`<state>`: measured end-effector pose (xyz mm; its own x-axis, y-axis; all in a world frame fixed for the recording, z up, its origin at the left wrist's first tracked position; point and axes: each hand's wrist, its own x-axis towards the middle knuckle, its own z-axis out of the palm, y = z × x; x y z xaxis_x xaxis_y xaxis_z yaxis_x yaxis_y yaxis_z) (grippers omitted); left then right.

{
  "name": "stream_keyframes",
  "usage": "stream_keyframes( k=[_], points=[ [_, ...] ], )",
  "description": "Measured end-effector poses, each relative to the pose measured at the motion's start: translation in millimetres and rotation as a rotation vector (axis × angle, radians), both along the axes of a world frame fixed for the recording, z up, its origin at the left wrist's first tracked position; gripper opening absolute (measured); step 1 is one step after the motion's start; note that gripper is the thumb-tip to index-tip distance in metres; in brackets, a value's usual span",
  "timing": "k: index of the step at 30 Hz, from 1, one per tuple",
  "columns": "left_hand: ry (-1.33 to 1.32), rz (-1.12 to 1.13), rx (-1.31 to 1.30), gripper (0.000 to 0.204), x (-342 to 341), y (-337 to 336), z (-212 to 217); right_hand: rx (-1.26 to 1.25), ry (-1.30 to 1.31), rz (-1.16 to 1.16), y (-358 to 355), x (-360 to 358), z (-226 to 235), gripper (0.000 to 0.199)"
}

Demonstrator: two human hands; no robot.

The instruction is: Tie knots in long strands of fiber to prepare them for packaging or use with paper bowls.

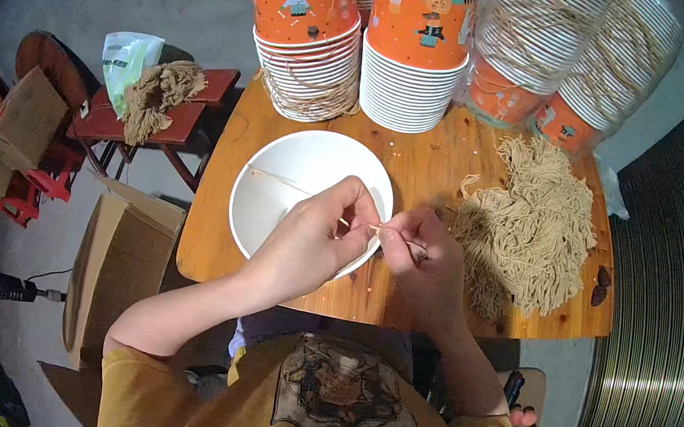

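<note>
At the far left a small red stool point(162, 115) stands on the floor, carrying a loose bundle of tan string point(160, 93) and a pale green bag point(127, 59), with cardboard boxes point(119, 254) nearer. On the wooden tabletop point(421, 168) a white paper bowl point(297, 184) lies open side up, just in front of the person. The left hand point(311, 240) reaches over the bowl's near right rim, fingers closed in a pinch on a thin tan string point(276, 178) that runs back across the bowl's inside. The right hand point(424, 262), just beside it, pinches the same string's end between thumb and forefinger. The string looks light, limp and easy to fray, so it is best gripped close to its end with the fingertips; the bowl seems light and easily dented, best steadied at its rim. Farther off stand stacks of orange printed bowls point(370, 39), and to the right a heap of cut strings point(533, 221) lies on the wood.
</note>
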<state>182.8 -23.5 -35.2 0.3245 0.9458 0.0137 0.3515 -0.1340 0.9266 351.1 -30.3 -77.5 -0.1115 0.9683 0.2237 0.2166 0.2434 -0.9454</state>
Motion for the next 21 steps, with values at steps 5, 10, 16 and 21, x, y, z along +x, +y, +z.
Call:
stream_keyframes(
  k=[5,10,16,21],
  points=[
    [-0.223,-0.078,-0.063,0.015,-2,8,-13,-0.021,0.028,-0.031,2,-2,-1,0.01],
    [-0.361,-0.107,-0.201,0.024,-3,16,-10,-0.025,0.101,-0.049,3,-3,-4,0.007],
    [-0.493,-0.099,-0.462,0.028,-7,20,-7,0.002,0.062,0.001,3,-2,1,0.006],
    [-0.518,-0.079,-0.501,0.028,-8,22,-9,0.104,-0.063,0.006,9,1,-12,0.012]
  ],
)
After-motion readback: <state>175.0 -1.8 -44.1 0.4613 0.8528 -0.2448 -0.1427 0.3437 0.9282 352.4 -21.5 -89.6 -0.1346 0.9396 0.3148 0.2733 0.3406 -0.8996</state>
